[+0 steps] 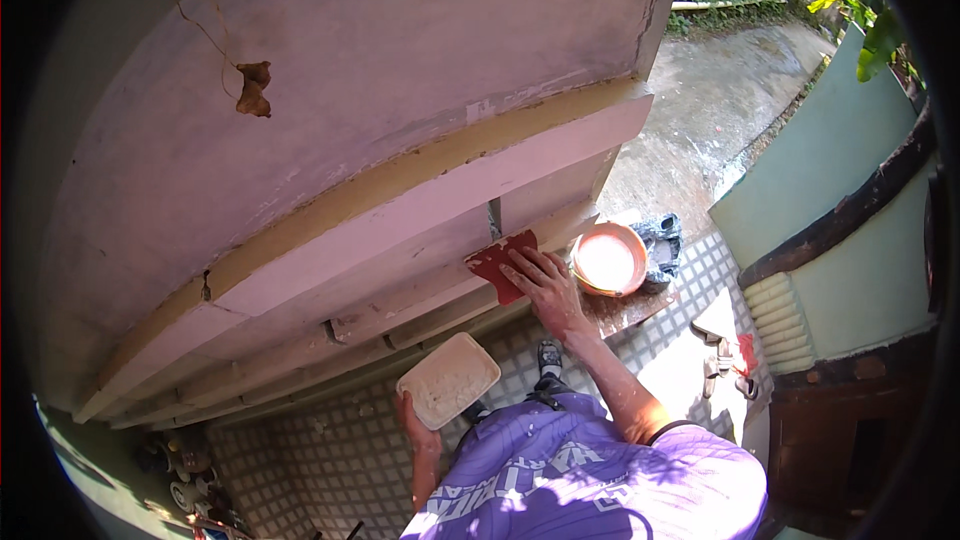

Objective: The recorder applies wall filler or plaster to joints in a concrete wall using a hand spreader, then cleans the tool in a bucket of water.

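My left hand (416, 424) grips the side of a pale rectangular tub (449, 380), which is tilted toward me with whitish paste smeared inside. My right hand (545, 290), spotted with white, presses a flat red spreader (496, 262) with its fingers laid over the blade. The spreader's far edge meets the lower pinkish-white ledge (430, 292) of the wall, just below a dark vertical gap (494, 218). A chipped, dark hole (333, 332) shows in the ledge left of the spreader. The thumb of my right hand is mostly hidden.
An orange bucket (610, 262) with pale contents stands to the right, beside a crumpled dark plastic bag (662, 245). Long ledges (330, 225) jut from the wall. A dried leaf (254, 90) hangs from a string. Sandals (722, 370) lie on the checkered tile floor (330, 450).
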`<control>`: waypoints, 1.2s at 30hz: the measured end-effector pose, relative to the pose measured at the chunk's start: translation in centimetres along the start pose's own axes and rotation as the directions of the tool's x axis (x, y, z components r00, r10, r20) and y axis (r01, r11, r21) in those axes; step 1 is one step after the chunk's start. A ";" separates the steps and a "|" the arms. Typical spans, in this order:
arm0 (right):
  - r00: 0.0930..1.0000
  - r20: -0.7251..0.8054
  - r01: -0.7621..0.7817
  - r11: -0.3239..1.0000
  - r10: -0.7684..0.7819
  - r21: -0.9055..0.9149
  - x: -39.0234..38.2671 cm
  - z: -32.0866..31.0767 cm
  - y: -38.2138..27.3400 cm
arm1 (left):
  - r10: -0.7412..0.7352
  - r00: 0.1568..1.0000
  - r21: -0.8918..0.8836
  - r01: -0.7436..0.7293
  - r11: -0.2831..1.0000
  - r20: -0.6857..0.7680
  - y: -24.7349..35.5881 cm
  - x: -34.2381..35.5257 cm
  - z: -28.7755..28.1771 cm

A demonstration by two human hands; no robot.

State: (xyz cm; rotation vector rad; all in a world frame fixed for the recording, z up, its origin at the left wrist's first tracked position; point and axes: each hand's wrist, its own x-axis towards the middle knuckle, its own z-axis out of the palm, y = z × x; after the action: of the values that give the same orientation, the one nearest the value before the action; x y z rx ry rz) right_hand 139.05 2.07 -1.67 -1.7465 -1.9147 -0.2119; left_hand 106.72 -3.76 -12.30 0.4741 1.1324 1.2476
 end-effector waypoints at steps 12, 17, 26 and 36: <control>0.997 -0.064 0.052 0.998 -0.050 0.045 0.8 -0.3 -1.8 | -0.002 1.000 -0.090 0.001 0.996 -0.012 2.0 0.6 -2.4; 0.985 0.028 0.151 0.922 -0.172 0.357 0.5 -0.4 -3.1 | 0.027 0.999 -0.020 -0.027 0.999 0.020 2.4 1.3 -3.9; 0.991 0.021 0.120 0.939 -0.134 0.324 1.3 0.3 -4.3 | 0.050 0.998 -0.061 -0.047 0.997 0.048 2.9 1.1 -4.7; 0.996 -0.087 0.060 0.957 -0.037 0.282 2.0 -0.5 -3.8 | 0.066 0.998 -0.048 -0.067 0.997 -0.018 2.5 0.7 -4.3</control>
State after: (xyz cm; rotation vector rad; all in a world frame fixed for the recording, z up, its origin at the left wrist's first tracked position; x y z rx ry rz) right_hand 135.51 2.99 0.59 -1.4802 -1.8290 -0.0214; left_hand 101.69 -3.55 -12.41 0.4688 1.1059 1.3359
